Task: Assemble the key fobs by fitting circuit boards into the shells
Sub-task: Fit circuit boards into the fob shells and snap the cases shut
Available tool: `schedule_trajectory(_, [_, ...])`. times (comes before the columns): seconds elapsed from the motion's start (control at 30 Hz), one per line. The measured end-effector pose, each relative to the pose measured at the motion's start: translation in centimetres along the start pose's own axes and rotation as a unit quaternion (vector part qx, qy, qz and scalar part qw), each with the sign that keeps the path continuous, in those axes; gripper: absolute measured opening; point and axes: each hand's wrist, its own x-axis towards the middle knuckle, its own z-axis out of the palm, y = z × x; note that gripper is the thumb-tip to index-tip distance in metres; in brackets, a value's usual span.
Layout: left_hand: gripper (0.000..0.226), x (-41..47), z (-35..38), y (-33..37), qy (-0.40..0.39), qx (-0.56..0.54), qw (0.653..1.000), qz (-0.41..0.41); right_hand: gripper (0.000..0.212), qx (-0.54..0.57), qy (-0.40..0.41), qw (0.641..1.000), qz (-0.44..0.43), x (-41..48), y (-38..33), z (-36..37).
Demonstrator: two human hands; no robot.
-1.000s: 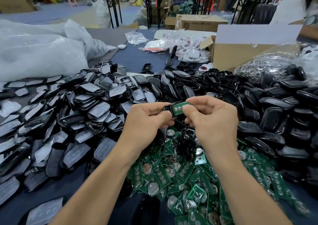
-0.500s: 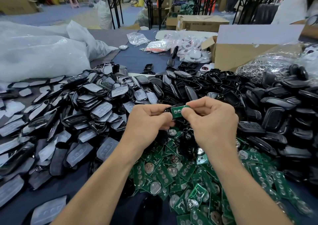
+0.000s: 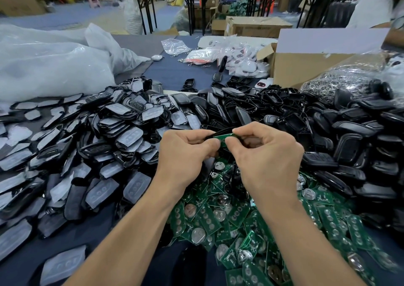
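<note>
centrally, left hand point(image 3: 185, 152) and right hand point(image 3: 264, 154) meet above the loose green boards point(image 3: 218, 218). both pinch one black shell point(image 3: 220, 131) with a green circuit board point(image 3: 226, 136) seated at its top edge, thumbs touching the board. shell halves point(image 3: 349, 137) heaped right, film-covered pads point(image 3: 129, 137) left, on the dark table point(image 3: 175, 71).

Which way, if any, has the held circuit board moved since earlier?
Yes: the circuit board has tipped flatter against the shell, nearly edge-on, but kept its place above the board pile.
</note>
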Motion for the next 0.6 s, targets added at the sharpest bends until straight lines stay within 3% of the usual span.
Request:
schedule_trajectory(0.37, [0.022, -0.2, 0.3, 0.7, 0.004, -0.002, 1.000, 0.003, 0.029, -0.002, 0.011, 0.997, 0.077, 0.5, 0.9, 0.0])
schedule_trajectory(0.5, [0.022, -0.2, 0.3, 0.9, -0.012, 0.002, 1.000, -0.003, 0.017, 0.117, -0.084, 0.975, 0.169, 1.0, 1.7, 0.1])
schedule_trajectory(0.6, [0.015, -0.5, 0.3, 1.0, -0.036, 0.070, 0.996, 0.041, 0.017, 0.165, -0.107, 0.964, 0.178, 1.1, 2.0, 0.0])
